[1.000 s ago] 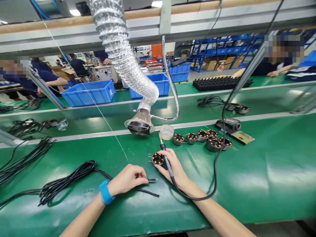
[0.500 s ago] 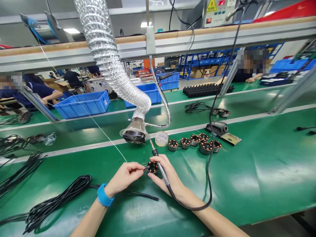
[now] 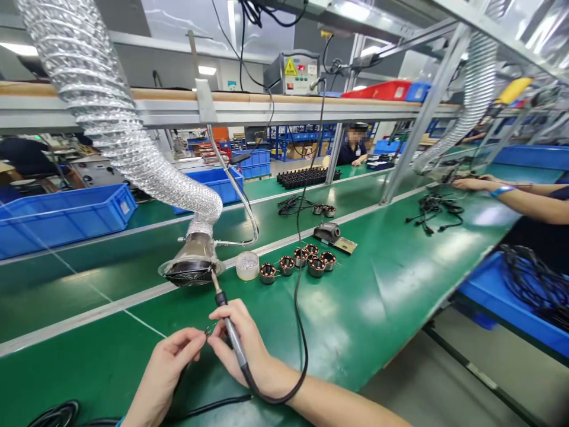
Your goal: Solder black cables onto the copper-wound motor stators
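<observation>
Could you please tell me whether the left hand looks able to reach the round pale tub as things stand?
Probably not straight across: the right hand and the soldering iron it holds appear to stand between the left hand and the round pale tub. That hand also pinches a wire.

Left hand (image 3: pixel 162 365) bare, right hand (image 3: pixel 249 344) bare, right forearm (image 3: pixel 338 403) bare, 1 blue band (image 3: pixel 120 422) at left wrist (image 3: pixel 141 410), only edge visible

The counter (image 3: pixel 347 314) is glossy green, edged by a pale grey strip (image 3: pixel 102 310). The soldering iron (image 3: pixel 235 343) pairs a grey handle with a black collar and coppery tip; the loose cable (image 3: pixel 217 406) is black. Copper-orange dots ring the coils (image 3: pixel 267 273). The hose (image 3: pixel 151 178) is ribbed silver, the bin (image 3: pixel 66 216) blue, the warning label (image 3: pixel 290 66) yellow.
</observation>
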A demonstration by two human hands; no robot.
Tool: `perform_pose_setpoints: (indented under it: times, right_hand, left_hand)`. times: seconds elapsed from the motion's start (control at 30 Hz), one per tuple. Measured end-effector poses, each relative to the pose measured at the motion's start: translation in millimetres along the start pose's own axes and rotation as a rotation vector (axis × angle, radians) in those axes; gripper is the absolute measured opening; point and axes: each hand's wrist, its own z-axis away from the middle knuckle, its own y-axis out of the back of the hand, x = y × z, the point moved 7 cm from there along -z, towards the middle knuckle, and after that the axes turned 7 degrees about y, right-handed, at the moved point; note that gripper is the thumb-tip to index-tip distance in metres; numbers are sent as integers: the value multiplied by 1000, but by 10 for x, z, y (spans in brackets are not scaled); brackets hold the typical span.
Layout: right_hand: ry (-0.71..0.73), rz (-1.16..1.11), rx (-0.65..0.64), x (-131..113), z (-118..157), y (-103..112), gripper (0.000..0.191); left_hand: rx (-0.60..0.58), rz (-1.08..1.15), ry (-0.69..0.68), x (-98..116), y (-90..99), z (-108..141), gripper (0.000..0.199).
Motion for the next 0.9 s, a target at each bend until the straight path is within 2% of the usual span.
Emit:
perform_pose_setpoints:
  times: [0.1,0.23,0.33,0.4,0.5,0.7,0.9]
  right_hand:
    - [52,88,-15,-74,31,20,44]
    - [135,195,-44,-175,26,68,49]
    - [185,199,-113,-207,24,28,46]
    - [199,202,-163,-205,41,-21,43]
    - [175,184,-238,-158,79,-100,42]
    - [90,164,-240,-36,94,-131,36]
    - [53,117,-119,-30,27,-2,34]
  left_hand:
    - [15,-1,-10,-30,-2,-19,34]
    - [-148,-116,-74,-28,-198,-1,27]
    - [-245,-156,-101,-9,-367,61,18]
    - [-258,-159,-117,34,-438,101,13]
    - [-254,-148,-143,104,-486,136,15]
    - [-220,-124,-135,151,-414,151,13]
    - [-111,-329,-191,315,-233,161,24]
